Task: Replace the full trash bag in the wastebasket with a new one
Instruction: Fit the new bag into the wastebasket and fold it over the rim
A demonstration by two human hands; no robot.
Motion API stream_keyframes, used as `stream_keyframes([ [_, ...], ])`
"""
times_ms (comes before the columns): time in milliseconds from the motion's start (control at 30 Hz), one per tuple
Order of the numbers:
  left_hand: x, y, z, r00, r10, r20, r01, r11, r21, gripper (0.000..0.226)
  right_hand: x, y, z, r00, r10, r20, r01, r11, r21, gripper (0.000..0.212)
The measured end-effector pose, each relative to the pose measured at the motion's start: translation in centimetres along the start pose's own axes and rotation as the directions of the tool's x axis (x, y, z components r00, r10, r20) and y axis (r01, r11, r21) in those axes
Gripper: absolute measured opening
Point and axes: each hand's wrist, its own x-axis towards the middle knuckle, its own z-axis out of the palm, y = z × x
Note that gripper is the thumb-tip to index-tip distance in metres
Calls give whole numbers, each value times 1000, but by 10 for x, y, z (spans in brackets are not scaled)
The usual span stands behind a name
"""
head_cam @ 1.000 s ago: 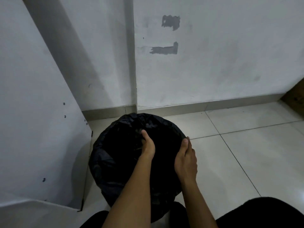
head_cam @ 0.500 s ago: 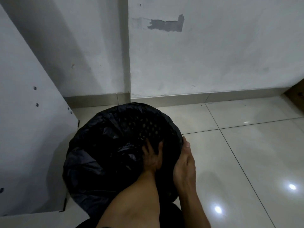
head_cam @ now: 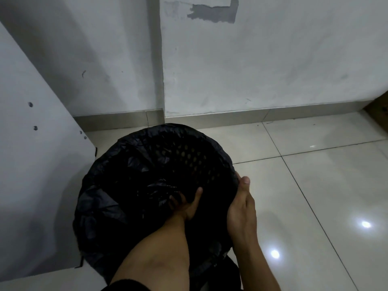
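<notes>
Wastebasket: we see the black wastebasket on the tiled floor, near the wall corner, its perforated inner wall showing.
Trash bag: the black trash bag lines it, folded over the rim.
Left hand: our left hand is inside, fingers pressed into the bag; we cannot tell whether they grip.
Right hand: our right hand clasps the right rim, thumb on top.
Left side: a white panel stands beside the basket.
</notes>
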Motion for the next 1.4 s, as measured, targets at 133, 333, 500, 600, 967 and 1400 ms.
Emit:
stream_keyframes([
  [133,-26,-2,-40,992,128,12,-127,972,196,109,-2,-4,1,1000,4,-12,-4,1000,-1,61],
  [333,-91,8,-92,941,252,227,-338,633,696,100,-6,-10,1,1000,15,-16,-15,1000,4,61],
  [500,-109,-48,-97,936,91,340,-343,458,820,132,-6,-8,3,1000,7,-29,-7,1000,0,61],
  [600,-106,-50,-100,953,64,296,-284,524,803,110,-5,-10,6,1000,13,-14,-12,1000,4,65],
  [967,-167,-51,-129,960,226,167,-265,528,807,80,-12,-17,5,998,20,-60,-23,998,-54,73],
  [1400,-241,-98,-13,596,-65,-800,-501,748,-434,78,-95,7,25,928,45,-370,-80,993,-81,53],
])
